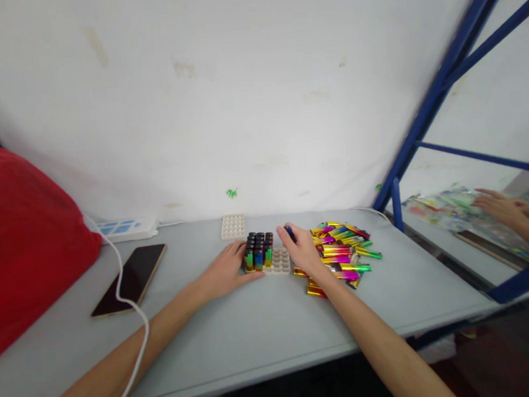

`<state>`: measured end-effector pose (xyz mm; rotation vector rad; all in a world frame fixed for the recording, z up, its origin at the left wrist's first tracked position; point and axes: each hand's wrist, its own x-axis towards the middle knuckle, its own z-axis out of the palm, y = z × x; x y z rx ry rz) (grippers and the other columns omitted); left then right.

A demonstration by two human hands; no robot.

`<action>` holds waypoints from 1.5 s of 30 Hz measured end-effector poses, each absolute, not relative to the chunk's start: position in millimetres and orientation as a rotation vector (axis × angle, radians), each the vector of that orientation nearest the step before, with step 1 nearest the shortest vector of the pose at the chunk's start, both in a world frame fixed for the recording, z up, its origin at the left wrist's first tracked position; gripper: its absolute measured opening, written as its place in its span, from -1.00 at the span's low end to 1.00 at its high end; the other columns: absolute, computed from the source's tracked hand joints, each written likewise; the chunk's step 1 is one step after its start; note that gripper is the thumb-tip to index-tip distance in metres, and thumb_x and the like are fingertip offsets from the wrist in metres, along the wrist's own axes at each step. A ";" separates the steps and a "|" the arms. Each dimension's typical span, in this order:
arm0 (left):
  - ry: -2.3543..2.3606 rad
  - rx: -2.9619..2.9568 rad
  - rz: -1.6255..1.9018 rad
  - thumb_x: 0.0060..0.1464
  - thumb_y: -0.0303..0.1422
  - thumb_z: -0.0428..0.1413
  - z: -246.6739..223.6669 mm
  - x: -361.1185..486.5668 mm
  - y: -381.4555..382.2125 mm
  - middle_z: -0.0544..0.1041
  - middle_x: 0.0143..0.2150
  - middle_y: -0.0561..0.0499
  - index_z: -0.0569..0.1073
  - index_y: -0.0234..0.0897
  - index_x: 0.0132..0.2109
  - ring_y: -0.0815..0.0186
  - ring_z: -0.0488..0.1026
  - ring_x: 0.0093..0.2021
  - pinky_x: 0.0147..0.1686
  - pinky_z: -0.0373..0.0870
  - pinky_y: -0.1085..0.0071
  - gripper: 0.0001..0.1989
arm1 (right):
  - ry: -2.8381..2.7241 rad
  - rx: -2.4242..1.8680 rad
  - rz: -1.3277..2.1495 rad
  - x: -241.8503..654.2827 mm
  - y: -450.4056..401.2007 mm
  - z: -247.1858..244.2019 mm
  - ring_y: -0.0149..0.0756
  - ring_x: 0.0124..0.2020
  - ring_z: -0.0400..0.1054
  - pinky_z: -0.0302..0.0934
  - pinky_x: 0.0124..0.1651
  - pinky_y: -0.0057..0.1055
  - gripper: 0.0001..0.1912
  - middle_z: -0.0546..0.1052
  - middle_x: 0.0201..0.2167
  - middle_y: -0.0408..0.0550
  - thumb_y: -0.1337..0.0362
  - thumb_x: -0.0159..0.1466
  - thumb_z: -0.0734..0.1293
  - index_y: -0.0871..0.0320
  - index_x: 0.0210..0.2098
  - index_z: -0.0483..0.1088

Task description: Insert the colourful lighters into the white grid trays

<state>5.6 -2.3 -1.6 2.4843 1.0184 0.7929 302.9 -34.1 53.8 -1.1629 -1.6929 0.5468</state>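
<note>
Shiny lighters point(259, 259) with black tops and rainbow-metallic bodies stand upright in rows at the left part of a white tray point(279, 262) with round hollows. My left hand point(227, 270) is closed around the tray's left end, its thumb along the front edge and its fingers behind. Over the tray's right end, my right hand point(302, 248) pinches a dark lighter point(290, 232) between thumb and fingers; most of it is hidden by the hand. Just right of that hand lies a loose pile of metallic lighters point(343, 250) in gold, pink and green.
A second white tray point(233, 226) rests near the wall. To the left are a phone point(132, 278), a power strip point(128, 229), a white cable point(120, 260) and a red bag point(23, 244). Beyond a blue metal frame point(423, 110), another person's hands point(501, 205) touch clear plastic wrapping.
</note>
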 end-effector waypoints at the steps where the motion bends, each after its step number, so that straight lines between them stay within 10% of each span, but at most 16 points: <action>1: 1.021 2.484 0.793 0.44 0.32 0.52 -1.7 5.5 -2.3 0.73 0.57 -0.28 0.71 -0.04 0.57 -0.32 0.65 0.61 0.75 0.56 -0.18 -0.18 | -1.701 -1.146 0.549 303.0 -36.0 55.7 -0.19 -0.38 0.33 0.21 -0.25 -0.28 -0.37 0.41 -0.49 -0.23 -0.40 0.66 0.35 -0.07 -0.30 0.35; 10: 1.023 2.489 0.778 0.45 0.29 0.53 -3.8 7.7 -2.6 0.74 0.55 -0.29 0.69 -0.05 0.56 -0.31 0.66 0.58 0.70 0.58 -0.22 -0.20 | -1.883 -0.858 0.503 304.9 -56.8 79.7 -0.03 -0.09 0.62 0.58 0.07 -0.15 -0.41 0.71 -0.14 0.05 -0.33 0.80 0.34 0.00 -0.04 0.67; 23: 0.998 2.496 0.779 0.48 0.30 0.50 -8.6 5.5 0.7 0.72 0.55 -0.31 0.66 -0.08 0.59 -0.31 0.65 0.59 0.70 0.57 -0.24 -0.17 | -2.141 -0.917 0.632 308.2 -44.6 63.5 -0.18 -0.31 0.56 0.46 -0.06 -0.30 -0.78 0.68 -0.32 -0.21 0.03 0.68 0.59 -0.01 0.16 0.73; 45: 0.992 2.499 0.778 0.48 0.35 0.47 -9.9 2.1 2.6 0.72 0.57 -0.30 0.67 -0.06 0.58 -0.30 0.65 0.59 0.71 0.57 -0.22 -0.17 | -2.123 -0.962 0.685 316.0 -39.1 63.9 -0.19 -0.25 0.62 0.50 -0.03 -0.32 -0.73 0.74 -0.28 -0.18 0.01 0.60 0.71 0.01 0.12 0.77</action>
